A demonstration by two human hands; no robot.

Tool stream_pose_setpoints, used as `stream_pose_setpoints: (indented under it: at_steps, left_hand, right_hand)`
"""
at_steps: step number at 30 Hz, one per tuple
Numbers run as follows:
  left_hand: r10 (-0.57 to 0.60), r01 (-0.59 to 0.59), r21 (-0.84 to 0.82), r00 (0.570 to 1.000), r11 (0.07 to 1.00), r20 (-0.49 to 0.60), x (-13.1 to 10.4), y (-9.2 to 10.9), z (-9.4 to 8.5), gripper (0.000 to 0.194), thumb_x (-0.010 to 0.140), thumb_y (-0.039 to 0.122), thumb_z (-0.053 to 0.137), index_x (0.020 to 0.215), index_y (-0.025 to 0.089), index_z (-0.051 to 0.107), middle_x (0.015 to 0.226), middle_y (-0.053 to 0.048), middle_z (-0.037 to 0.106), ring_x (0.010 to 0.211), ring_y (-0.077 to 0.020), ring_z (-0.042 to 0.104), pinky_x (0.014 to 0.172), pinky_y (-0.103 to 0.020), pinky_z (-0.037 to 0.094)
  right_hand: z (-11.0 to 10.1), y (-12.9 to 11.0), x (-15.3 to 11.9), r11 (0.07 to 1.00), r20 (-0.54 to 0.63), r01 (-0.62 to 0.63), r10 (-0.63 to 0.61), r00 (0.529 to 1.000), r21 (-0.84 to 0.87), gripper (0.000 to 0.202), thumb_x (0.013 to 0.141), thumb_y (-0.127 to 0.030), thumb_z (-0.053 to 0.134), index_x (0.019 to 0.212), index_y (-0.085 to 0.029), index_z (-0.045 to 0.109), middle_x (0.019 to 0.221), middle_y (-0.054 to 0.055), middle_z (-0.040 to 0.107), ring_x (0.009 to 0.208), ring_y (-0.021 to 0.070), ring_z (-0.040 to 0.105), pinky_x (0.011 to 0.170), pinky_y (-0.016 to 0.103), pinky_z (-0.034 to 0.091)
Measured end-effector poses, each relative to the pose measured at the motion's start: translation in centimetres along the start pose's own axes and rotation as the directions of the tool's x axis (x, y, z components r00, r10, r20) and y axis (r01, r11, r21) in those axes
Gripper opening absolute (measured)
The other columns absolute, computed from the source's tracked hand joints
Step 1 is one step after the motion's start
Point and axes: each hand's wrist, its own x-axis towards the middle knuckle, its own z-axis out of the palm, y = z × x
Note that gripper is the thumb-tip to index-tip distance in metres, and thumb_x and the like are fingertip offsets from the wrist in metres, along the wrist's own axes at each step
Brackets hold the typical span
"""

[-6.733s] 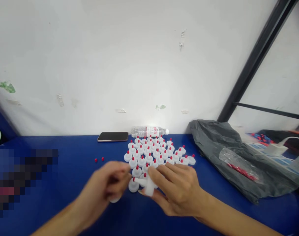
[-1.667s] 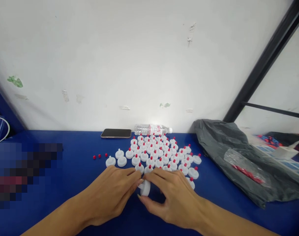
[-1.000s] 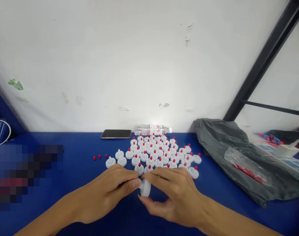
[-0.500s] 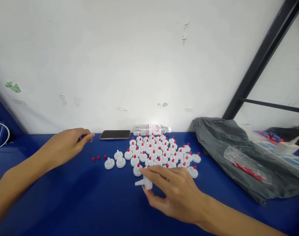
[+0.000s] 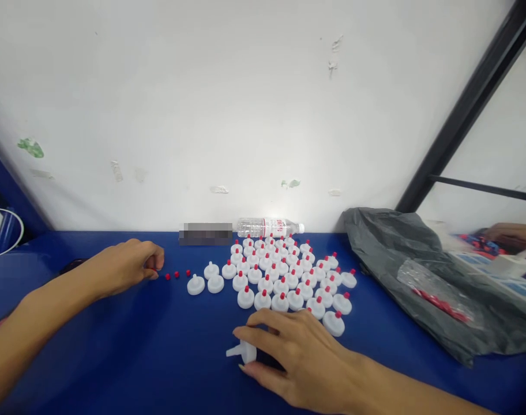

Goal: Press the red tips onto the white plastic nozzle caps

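My right hand (image 5: 289,360) grips a white nozzle cap (image 5: 247,352) between thumb and fingers, its bare spout pointing left. My left hand (image 5: 135,265) is low over the blue table, thumb and fingers pinched together; what lies between them, if anything, is too small to make out. Just right of those fingertips sit small red tip caps (image 5: 176,275) in a short row. Three white nozzle caps without red tips (image 5: 195,286) stand near the middle. A large group of white nozzle caps with red tips (image 5: 245,298) stands upright beyond my right hand.
A clear plastic bottle (image 5: 269,227) lies against the wall behind the group. To its left is a pixelated patch. On the right, a dark grey plastic bag (image 5: 375,242) carries a clear pouch of red pieces (image 5: 440,304). Behind it are a power strip (image 5: 474,262) and another person's hand (image 5: 516,239).
My left hand has come down toward the table beside the red caps. My right hand has moved nearer and slightly left, still gripping the white nozzle cap. The view has shifted slightly.
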Motion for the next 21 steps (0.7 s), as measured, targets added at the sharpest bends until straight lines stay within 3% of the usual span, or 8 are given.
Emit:
stream_pose_setpoints:
  at_steps: [6, 10, 12, 16, 19, 21]
  left_hand:
    - [0.008, -0.007, -0.022, 0.998, 1.0, 0.068, 0.0, 0.19, 0.44, 0.031, 0.104, 0.044, 0.065, 0.094, 0.016, 0.072, 0.082, 0.002, 0.072, 0.067, -0.0137, 0.066, 0.066, -0.03, 0.055]
    - [0.023, -0.02, -0.056, 0.998, 0.998, 0.058, -0.34, 0.31, 0.66, 0.014, 0.099, 0.021, 0.063, 0.09, 0.018, 0.073, 0.075, 0.005, 0.074, 0.055, -0.0115, 0.063, 0.058, -0.027, 0.045]
    - [0.037, -0.034, -0.068, 0.999, 0.997, 0.032, -0.5, 0.3, 0.7, 0.019, 0.09, 0.011, 0.058, 0.09, 0.021, 0.074, 0.079, 0.005, 0.077, 0.053, -0.0112, 0.062, 0.057, -0.026, 0.04]
    - [0.047, -0.047, -0.078, 0.999, 0.996, 0.005, -0.6, 0.12, 0.72, 0.026, 0.084, 0.008, 0.054, 0.088, 0.023, 0.076, 0.08, 0.005, 0.077, 0.054, -0.0116, 0.059, 0.059, -0.026, 0.038]
    - [0.042, -0.042, -0.076, 0.999, 0.996, 0.004, -0.59, -0.01, 0.86, 0.012, 0.094, 0.016, 0.063, 0.09, 0.019, 0.074, 0.081, 0.003, 0.075, 0.06, -0.0126, 0.061, 0.06, -0.027, 0.043]
    - [0.045, -0.046, -0.081, 0.999, 0.996, -0.013, -0.63, -0.02, 0.98, 0.013, 0.098, 0.026, 0.066, 0.091, 0.017, 0.073, 0.082, 0.002, 0.074, 0.063, -0.0132, 0.061, 0.06, -0.027, 0.044]
  right_hand:
    - [0.39, 0.3, 0.02, 0.996, -0.02, -0.013, 0.015, 1.0, 0.093, 0.032, 0.105, -0.042, 0.07, 0.134, -0.028, 0.068, 0.126, -0.003, 0.081, 0.105, 0.0189, 0.08, 0.083, 0.027, 0.057]
    - [0.29, 0.34, 0.23, 0.996, 0.057, -0.042, 0.038, 0.998, 0.074, 0.032, 0.106, -0.045, 0.069, 0.133, -0.028, 0.07, 0.126, -0.002, 0.08, 0.107, 0.0202, 0.079, 0.084, 0.028, 0.057]
    - [0.23, 0.27, 0.27, 0.996, 0.071, -0.06, 0.055, 0.996, 0.073, 0.033, 0.105, -0.046, 0.07, 0.134, -0.03, 0.069, 0.129, -0.002, 0.078, 0.109, 0.0212, 0.078, 0.086, 0.029, 0.057]
    - [0.04, 0.01, 0.25, 0.985, 0.053, -0.137, 0.132, 0.99, 0.105, 0.045, 0.098, -0.053, 0.077, 0.135, -0.032, 0.064, 0.125, -0.002, 0.078, 0.108, 0.0235, 0.077, 0.088, 0.033, 0.055]
    - [-0.21, -0.22, 0.3, 0.974, 0.046, -0.193, 0.189, 0.981, 0.115, 0.037, 0.096, -0.056, 0.078, 0.112, -0.026, 0.066, 0.103, -0.003, 0.077, 0.087, 0.0204, 0.076, 0.078, 0.032, 0.051]
    - [-0.34, -0.3, 0.37, 0.982, 0.08, -0.168, 0.161, 0.984, 0.087, 0.032, 0.1, -0.055, 0.073, 0.096, -0.024, 0.065, 0.093, -0.003, 0.073, 0.075, 0.0168, 0.071, 0.07, 0.03, 0.046]
